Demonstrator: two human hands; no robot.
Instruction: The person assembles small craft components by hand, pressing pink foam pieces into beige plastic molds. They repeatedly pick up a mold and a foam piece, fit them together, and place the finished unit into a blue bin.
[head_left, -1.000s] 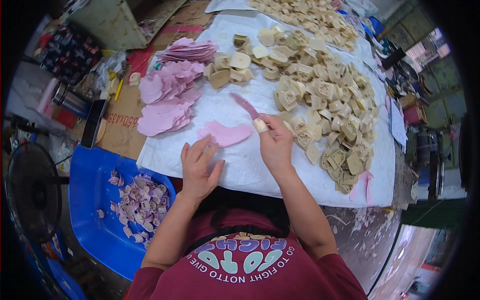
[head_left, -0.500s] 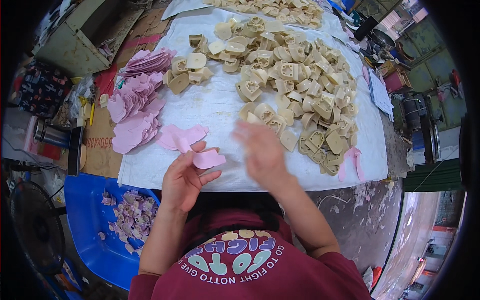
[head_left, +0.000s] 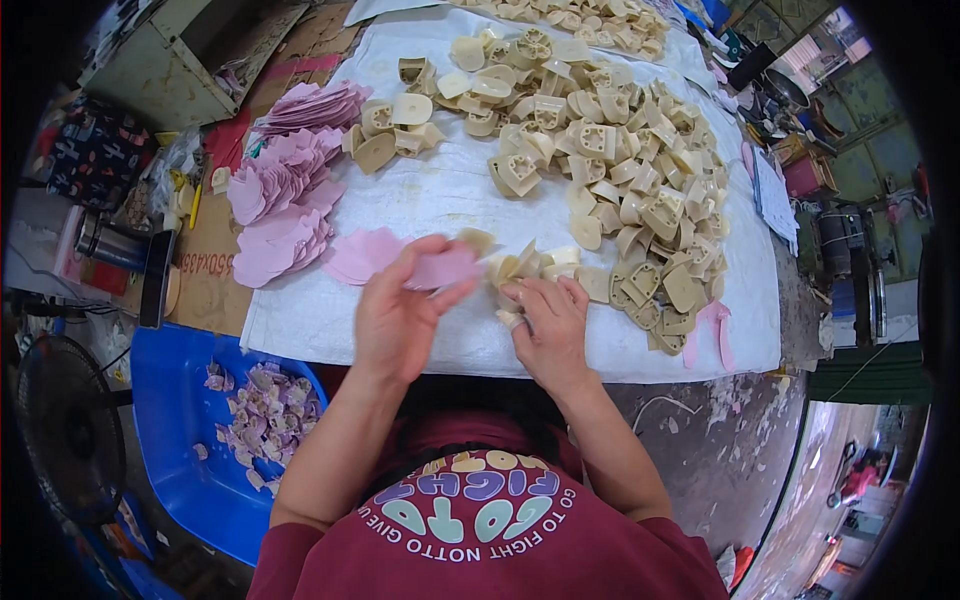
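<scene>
A white sheet [head_left: 420, 200] is seen spread over a table, filling the middle of the frame; a pink flat piece [head_left: 443, 268] is pinched between thumb and fingers of the left hand [head_left: 400, 310], just left of centre; the right hand [head_left: 548, 325] is closed around a small cream plastic part [head_left: 510, 318], at the centre, close beside the left hand; a wide heap of cream moulded parts [head_left: 600, 150] is spread across the upper right of the sheet; stacks of pink cut-outs [head_left: 285, 195] are laid at the upper left; a blue tub [head_left: 180, 400] with pale scraps is seen at the lower left.
</scene>
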